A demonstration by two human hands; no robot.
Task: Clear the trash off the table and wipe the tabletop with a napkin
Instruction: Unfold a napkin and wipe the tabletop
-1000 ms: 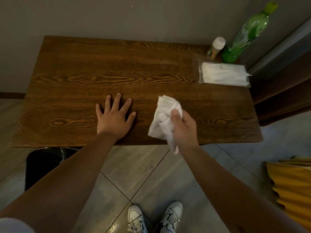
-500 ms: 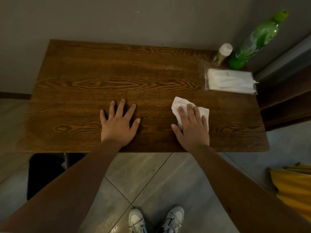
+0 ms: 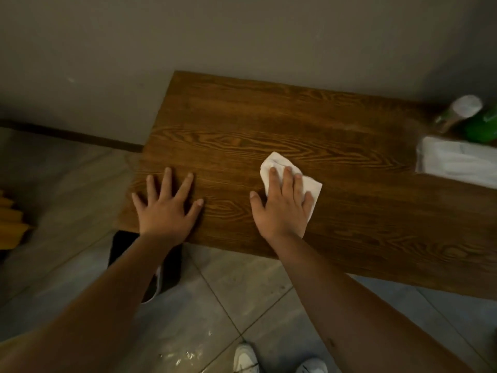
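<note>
A dark wooden table (image 3: 269, 125) stands against the wall. My right hand (image 3: 282, 208) lies flat on a white napkin (image 3: 274, 164), pressing it onto the tabletop near the front edge, fingers spread over it. My left hand (image 3: 165, 208) rests flat on the bare wood at the table's front left corner, fingers apart, holding nothing.
A pack of white napkins (image 3: 457, 160) lies at the table's right end, with a small white-capped bottle (image 3: 457, 111) and a green bottle (image 3: 484, 125) behind it. A black bin (image 3: 129, 251) stands on the tiled floor under the left corner. Something yellow (image 3: 10, 224) sits at far left.
My right hand brought the napkin down from the air onto the table and slid it left. The view has swung to the left; my left hand stayed flat on the wood.
</note>
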